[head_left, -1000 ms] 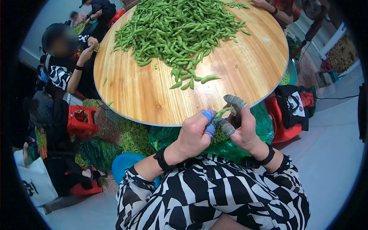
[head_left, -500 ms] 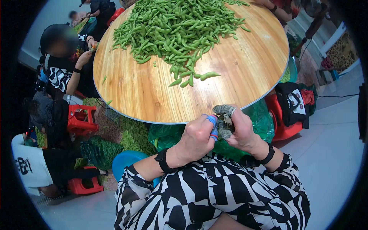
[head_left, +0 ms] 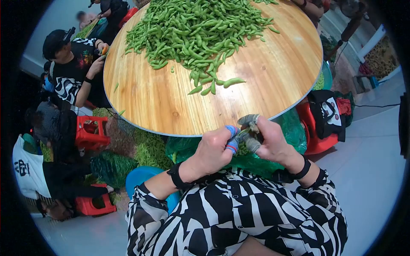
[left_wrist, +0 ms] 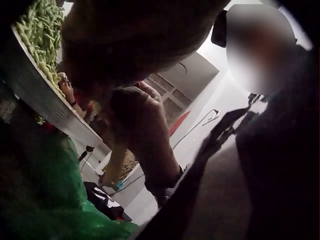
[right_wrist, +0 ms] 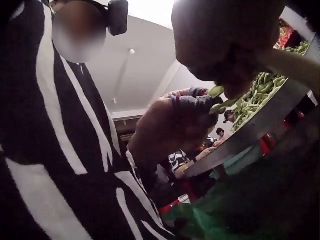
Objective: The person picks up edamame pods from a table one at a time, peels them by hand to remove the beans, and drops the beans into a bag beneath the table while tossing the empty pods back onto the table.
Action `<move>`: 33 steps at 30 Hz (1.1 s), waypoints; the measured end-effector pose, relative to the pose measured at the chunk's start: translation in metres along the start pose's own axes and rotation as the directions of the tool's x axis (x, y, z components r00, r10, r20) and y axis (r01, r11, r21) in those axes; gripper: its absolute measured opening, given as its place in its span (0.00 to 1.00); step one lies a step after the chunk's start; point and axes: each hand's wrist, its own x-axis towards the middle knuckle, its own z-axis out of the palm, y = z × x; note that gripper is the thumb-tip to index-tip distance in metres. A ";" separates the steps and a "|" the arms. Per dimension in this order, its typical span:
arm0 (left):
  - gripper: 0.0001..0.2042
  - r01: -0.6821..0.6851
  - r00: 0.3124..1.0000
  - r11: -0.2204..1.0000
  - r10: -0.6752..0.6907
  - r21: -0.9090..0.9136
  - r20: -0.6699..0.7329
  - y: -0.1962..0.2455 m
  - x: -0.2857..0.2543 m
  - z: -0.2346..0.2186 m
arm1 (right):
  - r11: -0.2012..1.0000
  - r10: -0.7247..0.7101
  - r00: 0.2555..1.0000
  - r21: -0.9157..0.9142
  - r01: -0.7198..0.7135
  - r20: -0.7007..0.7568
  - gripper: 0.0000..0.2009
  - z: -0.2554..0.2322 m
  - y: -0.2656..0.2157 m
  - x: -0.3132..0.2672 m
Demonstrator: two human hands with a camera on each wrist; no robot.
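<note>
My left hand, with blue wrapping on its fingertips, pinches a green soybean pod just past the table's near edge. Facing it, my right hand wears grey knitted finger covers and has its thumb and forefinger curled at the same pod. Pale scraps cling to the right forefinger cover. Fingers hide most of the pod in the head view, while its green ends show in the right wrist view. Below both hands lies a green plastic bag with shelled beans in it.
A large heap of soybean pods covers the far part of the round wooden table. A blue basin stands at left, and red stools on both sides. Another person sits at the table's left.
Both hands came closer together, then parted slightly. The pod, plainly visible between them a second ago, is now mostly hidden by the fingers. The person at left has turned their head.
</note>
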 end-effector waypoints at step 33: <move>0.13 0.085 0.995 0.991 -0.090 -0.103 -0.048 -0.008 -0.002 -0.031 | 0.964 0.162 0.977 0.189 -0.187 0.140 0.08 -0.022 0.005 -0.006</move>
